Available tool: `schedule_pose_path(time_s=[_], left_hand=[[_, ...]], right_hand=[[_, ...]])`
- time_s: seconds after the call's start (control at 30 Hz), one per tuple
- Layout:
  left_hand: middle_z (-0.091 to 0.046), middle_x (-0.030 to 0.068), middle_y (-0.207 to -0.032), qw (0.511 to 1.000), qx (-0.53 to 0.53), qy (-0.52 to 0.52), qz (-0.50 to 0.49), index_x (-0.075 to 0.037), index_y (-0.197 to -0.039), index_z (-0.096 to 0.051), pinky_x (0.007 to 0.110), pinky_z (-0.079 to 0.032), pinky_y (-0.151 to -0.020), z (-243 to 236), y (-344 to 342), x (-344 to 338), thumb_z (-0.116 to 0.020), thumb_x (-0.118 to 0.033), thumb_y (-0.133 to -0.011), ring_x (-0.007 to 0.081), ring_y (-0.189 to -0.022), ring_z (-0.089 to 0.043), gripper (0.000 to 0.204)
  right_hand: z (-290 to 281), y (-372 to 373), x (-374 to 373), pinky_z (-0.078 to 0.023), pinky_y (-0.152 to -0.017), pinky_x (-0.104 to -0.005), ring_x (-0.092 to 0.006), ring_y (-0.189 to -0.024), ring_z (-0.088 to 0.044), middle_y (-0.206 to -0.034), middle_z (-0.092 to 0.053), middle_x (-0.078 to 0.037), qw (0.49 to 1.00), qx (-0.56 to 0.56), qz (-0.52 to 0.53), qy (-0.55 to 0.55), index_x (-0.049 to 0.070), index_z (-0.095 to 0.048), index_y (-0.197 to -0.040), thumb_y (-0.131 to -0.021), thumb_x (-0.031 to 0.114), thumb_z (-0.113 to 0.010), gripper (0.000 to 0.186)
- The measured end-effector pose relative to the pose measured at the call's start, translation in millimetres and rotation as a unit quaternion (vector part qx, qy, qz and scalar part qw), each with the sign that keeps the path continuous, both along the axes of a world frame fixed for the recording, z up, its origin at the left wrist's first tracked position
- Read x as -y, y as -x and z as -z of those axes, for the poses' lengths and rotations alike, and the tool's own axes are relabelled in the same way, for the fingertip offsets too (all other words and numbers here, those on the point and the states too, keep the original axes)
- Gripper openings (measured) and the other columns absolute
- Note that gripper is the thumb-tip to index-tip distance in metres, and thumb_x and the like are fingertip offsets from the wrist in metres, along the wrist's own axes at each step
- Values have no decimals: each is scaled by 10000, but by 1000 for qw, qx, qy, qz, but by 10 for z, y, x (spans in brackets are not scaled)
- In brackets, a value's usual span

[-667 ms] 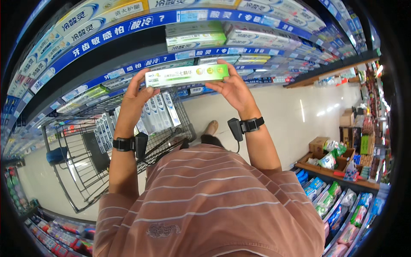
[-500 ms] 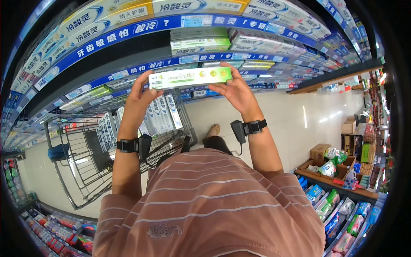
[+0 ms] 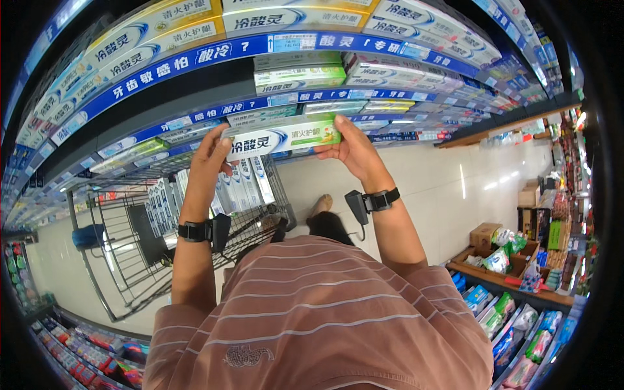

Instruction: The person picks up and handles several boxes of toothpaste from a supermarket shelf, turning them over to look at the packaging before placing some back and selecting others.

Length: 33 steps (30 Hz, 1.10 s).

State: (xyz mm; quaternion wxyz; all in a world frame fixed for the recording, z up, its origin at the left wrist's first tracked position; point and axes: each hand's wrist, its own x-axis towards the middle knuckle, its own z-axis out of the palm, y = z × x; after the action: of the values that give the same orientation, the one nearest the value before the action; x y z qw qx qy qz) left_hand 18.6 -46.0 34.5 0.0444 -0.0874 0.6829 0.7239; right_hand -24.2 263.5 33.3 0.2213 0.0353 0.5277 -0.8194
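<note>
Between my two hands a long white and green toothpaste box (image 3: 283, 138) is held level in front of the shelves. My left hand (image 3: 211, 156) grips its left end, thumb on the near face. My right hand (image 3: 354, 148) holds the right end, thumb at the top corner and fingers below. The printed front face with a blue swoosh shows toward me. Just beyond the box, similar green and white toothpaste boxes (image 3: 299, 77) lie stacked on a shelf, beside a dark gap to their left.
A wire shopping cart (image 3: 123, 260) stands at my left, with several upright white toothpaste boxes (image 3: 242, 185) in it. Blue-edged shelves (image 3: 195, 62) curve across the far side. Behind me at right are a wooden bin (image 3: 520, 263) and packaged goods (image 3: 513, 325). My foot (image 3: 321, 205) rests on the pale floor.
The box has been turned over, so a different printed face shows now. Both hands have lowered a little toward me and still hold it at its ends.
</note>
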Motion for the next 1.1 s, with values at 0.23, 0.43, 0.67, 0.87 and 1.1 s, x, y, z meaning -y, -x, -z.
schedule_pose_path(time_s=[0.23, 0.43, 0.67, 0.87, 1.1], left_hand=[[-597, 11, -847, 1000, 8, 6, 15, -46, -1279, -595, 212, -411, -517, -108, -24, -6, -599, -389, -968, 70, -589, -515, 463], [-503, -28, -643, 999, 7, 6, 34, -49, -1179, -645, 207, -300, -461, -122, 31, -58, -552, -467, -975, 45, -512, -413, 474], [-523, 2, -650, 991, 79, -53, 98, -38, -970, -640, 226, -280, -444, -32, 11, -171, -475, -609, -957, 66, -492, -395, 595], [-556, 15, -662, 989, 88, -78, 93, -49, -962, -635, 235, -265, -440, -73, -101, -242, -458, -619, -959, 73, -475, -389, 596], [-547, 3, -651, 992, 102, -64, 36, -82, -901, -615, 242, -274, -453, -229, -375, -425, -454, -608, -965, 78, -486, -389, 554]], right_hand=[[-44, -192, -22, -576, -651, -329, -210, -742, -682, -968, -658, -122, 997, 16, 27, -65, 16, -531, -1184, -990, 456, -530, 481], [-166, -312, -13, -560, -600, -316, -196, -666, -653, -940, -640, -121, 993, 2, 48, -108, -3, -539, -1160, -981, 464, -542, 501], [-324, -598, -110, -533, -536, -295, -163, -609, -623, -839, -666, -108, 988, 33, 68, -134, 7, -594, -1099, -999, 472, -481, 490], [-341, -619, -206, -532, -525, -297, -152, -580, -616, -834, -671, -106, 992, 32, 43, -118, -4, -602, -1106, -996, 483, -484, 513], [-128, -528, -352, -538, -498, -319, -163, -546, -617, -843, -682, -114, 996, 61, -10, -69, 10, -609, -1081, -991, 503, -481, 517]])
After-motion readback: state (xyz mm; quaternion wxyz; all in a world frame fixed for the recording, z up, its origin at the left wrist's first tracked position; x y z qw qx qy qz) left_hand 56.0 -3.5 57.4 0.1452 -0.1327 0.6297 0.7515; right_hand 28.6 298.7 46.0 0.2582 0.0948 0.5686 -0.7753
